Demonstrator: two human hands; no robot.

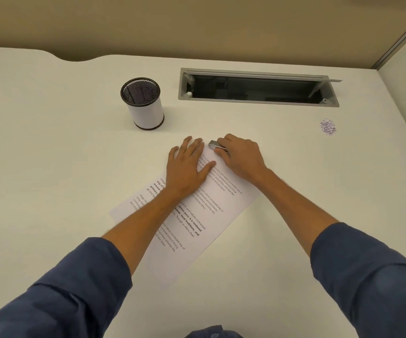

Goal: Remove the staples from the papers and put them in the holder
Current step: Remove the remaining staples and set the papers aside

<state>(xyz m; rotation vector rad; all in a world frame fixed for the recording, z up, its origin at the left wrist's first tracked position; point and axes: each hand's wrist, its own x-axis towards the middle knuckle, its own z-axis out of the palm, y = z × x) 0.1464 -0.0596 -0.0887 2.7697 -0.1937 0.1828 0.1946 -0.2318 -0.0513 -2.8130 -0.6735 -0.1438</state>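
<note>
— Papers (197, 215) lie slantwise on the desk (50, 142); why is the left hand (189, 167) flat on them?

— Its fingers are spread and pressed down beside the top corner, likely to keep the sheets from sliding or lifting while the tool bites.

— And the right hand (242, 157)?

— Curled around a small metal staple remover (217, 146), thumb and fingers closed on its body, nose aimed at that corner. The staple itself is too small to make out.

— Where does it go afterwards?

— Into the mesh holder (142, 103), standing upright just beyond the hands, near enough for a short reach.

— Risk?

— Tearing the corner, I would guess.
</note>
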